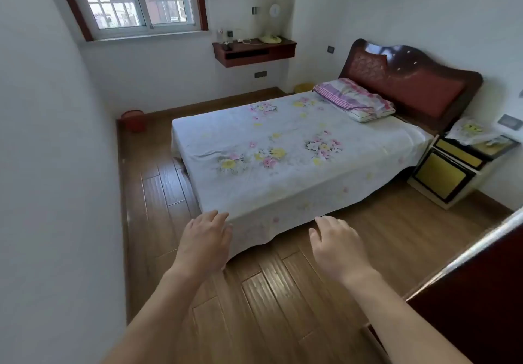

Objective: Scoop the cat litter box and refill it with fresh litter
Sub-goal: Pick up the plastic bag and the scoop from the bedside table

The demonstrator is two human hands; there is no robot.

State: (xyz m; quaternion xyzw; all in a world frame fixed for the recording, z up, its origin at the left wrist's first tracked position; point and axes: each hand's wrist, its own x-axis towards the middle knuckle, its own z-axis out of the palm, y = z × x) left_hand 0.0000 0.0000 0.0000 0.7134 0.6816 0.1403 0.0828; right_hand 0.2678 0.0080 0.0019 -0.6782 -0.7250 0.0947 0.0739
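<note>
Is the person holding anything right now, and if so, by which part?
Nothing is held. The left hand and the right hand are both open and empty, stretched out toward the bed.

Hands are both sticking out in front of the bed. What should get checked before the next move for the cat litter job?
1. Left hand free: ok, open and empty.
2. Right hand free: ok, open and empty.
3. Litter box in sight: not ok, none shows in this room view.
4. Scoop and fresh litter in sight: not ok, neither shows.
5. Round red plastic bin in the far corner usable for waste: cannot tell, its inside is hidden.
6. Space under the bed with the white floral sheet: cannot tell, the sheet hangs over it.
</note>
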